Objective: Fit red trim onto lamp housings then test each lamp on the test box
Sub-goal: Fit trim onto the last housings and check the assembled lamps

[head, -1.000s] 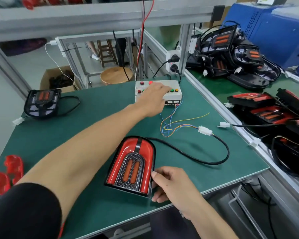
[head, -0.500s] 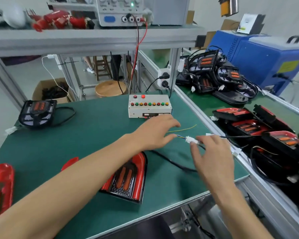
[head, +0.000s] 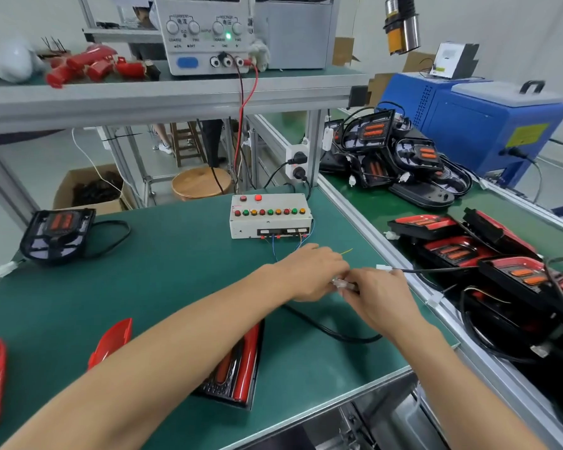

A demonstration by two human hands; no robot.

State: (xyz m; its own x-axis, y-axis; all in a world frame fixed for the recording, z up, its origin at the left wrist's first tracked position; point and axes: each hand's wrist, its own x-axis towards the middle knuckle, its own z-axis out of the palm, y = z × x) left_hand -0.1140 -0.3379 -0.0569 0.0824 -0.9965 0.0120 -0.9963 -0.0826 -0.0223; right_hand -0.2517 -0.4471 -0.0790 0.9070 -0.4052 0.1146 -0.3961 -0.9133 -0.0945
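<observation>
While both forearms are reaching out over the green bench mat (head: 176, 271), a lamp with red trim (head: 238, 368) is lying nearest the viewer, partly hidden under the left forearm, its black cable (head: 332, 332) curving away to the right across the mat. Loose red trim pieces (head: 111, 342) are lying to its left, one of them at the very edge of the view. Just beyond the lamp, the left hand (head: 309, 274) and the right hand (head: 381, 300) are meeting above the mat, the fingers of both curling in around a small white connector (head: 343, 283) and pinching it between them. Thin coloured wires (head: 275, 250) are running from behind the left hand back to the front of the test box (head: 270, 217), which is sitting near the far edge of the mat with a row of red, green and yellow buttons on top. Far left on the mat, a black lamp housing (head: 57, 233) without trim is resting with its own cable looping beside it. On the neighbouring bench to the right, finished lamps (head: 468, 251) are lying stacked, with bare housings (head: 397, 151) heaped further back. Above everything, a power supply (head: 208, 34) is standing on the shelf, a green light glowing on its face.
</observation>
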